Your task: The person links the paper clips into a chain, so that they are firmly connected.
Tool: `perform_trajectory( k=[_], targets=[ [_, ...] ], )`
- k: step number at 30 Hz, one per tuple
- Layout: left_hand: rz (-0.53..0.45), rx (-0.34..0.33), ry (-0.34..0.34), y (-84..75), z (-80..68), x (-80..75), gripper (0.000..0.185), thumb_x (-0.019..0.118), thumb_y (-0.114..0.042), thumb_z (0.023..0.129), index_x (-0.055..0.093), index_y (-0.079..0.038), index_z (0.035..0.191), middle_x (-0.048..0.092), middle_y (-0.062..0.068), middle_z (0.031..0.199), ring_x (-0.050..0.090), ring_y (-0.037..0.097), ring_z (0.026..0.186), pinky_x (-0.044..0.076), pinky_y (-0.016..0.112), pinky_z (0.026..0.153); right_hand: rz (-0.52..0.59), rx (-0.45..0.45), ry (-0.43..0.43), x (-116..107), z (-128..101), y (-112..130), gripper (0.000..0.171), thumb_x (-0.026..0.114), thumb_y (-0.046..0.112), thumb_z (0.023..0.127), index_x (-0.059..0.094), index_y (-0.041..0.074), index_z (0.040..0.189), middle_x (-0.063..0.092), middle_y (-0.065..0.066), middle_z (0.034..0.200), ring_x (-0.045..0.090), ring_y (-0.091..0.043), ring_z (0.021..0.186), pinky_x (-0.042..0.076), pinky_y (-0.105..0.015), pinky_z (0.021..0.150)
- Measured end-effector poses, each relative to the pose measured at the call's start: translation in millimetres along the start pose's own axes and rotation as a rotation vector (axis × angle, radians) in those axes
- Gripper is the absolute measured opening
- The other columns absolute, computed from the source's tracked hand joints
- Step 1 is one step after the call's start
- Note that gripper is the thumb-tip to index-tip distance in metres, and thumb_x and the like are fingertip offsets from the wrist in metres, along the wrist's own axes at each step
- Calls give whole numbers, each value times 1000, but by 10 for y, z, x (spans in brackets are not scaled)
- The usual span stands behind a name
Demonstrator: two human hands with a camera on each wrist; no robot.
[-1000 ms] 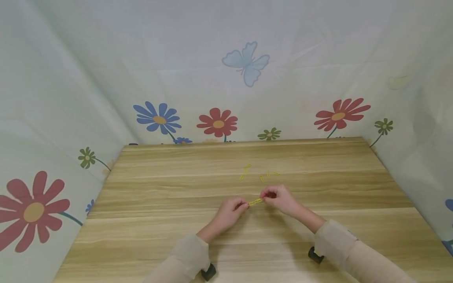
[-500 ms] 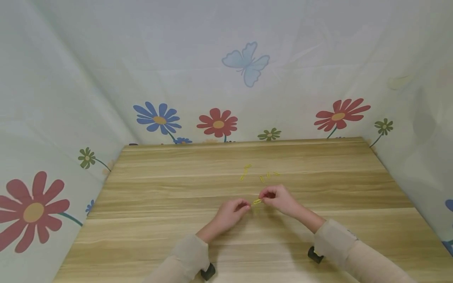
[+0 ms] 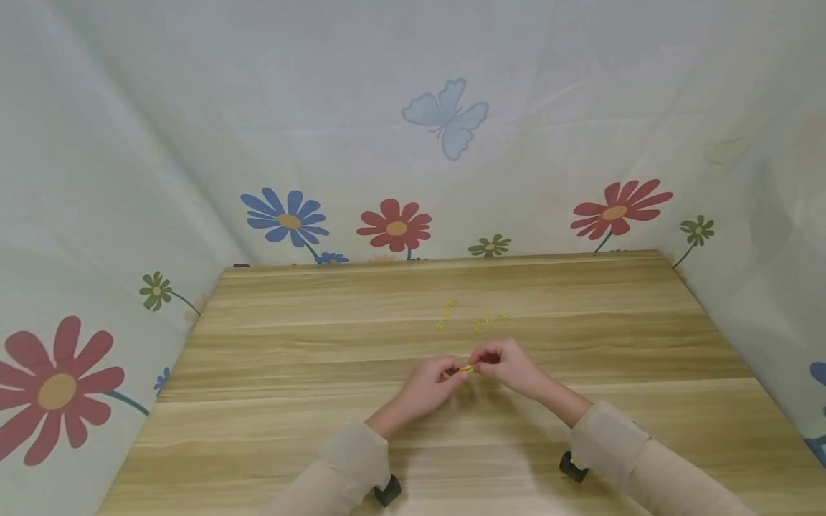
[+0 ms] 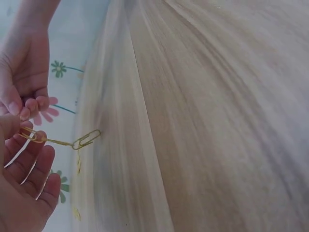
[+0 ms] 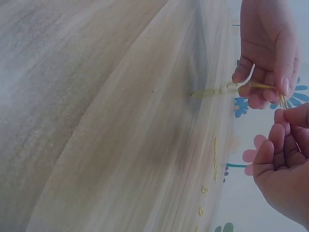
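In the head view my left hand [image 3: 429, 383] and right hand [image 3: 510, 367] meet fingertip to fingertip just above the table. A yellow paper clip [image 5: 283, 101] is pinched between my right thumb and finger. The left thumb and fingers pinch linked yellow paper clips [image 4: 86, 140], whose free end dangles below the hand. The clip in the right hand touches the left fingertips; whether it is hooked onto the others is hidden by the fingers.
On the wooden table [image 3: 310, 315], beyond the hands, lies a short row of yellow clips [image 3: 447, 314]. Separate clips lie to its right, one of them a yellow clip [image 3: 477, 327]. A flowered curtain [image 3: 529, 165] stands behind the table.
Half a second ago the left fingertips drew slightly away from the clip in the right hand. Now the left hand has moved right and closed in on it. The right hand has barely moved.
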State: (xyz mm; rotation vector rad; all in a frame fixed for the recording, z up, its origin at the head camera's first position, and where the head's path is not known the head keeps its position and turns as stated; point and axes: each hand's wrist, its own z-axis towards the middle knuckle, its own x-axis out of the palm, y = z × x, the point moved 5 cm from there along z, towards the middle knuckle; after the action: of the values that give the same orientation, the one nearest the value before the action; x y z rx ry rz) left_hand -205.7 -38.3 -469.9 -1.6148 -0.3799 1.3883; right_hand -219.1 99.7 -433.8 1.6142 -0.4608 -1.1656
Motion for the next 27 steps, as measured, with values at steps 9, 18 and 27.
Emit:
perform_trajectory(
  k=[9, 18, 27],
  targets=[
    [34, 13, -19, -30, -11, -18, 21, 52, -24, 89, 65, -8, 87, 65, 0, 86, 57, 8, 79, 44, 18, 68, 13, 12, -1, 34, 14, -210, 11, 58, 3, 81, 64, -4, 88, 65, -16, 87, 57, -10, 76, 47, -17, 66],
    [66, 10, -18, -20, -27, -17, 19, 54, -20, 88, 67, -7, 87, 67, 2, 89, 60, 11, 85, 46, 21, 73, 22, 2, 36, 44, 16, -288, 11, 58, 3, 81, 62, -4, 87, 63, -16, 85, 54, -5, 73, 46, -18, 64],
    [89, -17, -70, 25, -57, -70, 17, 56, -19, 86, 68, -8, 85, 67, 3, 85, 60, 13, 80, 46, 22, 69, -23, 24, -33, -135, 119, -397, 17, 57, 6, 82, 59, -8, 92, 60, -13, 84, 49, -8, 70, 43, -21, 60]
  ],
)
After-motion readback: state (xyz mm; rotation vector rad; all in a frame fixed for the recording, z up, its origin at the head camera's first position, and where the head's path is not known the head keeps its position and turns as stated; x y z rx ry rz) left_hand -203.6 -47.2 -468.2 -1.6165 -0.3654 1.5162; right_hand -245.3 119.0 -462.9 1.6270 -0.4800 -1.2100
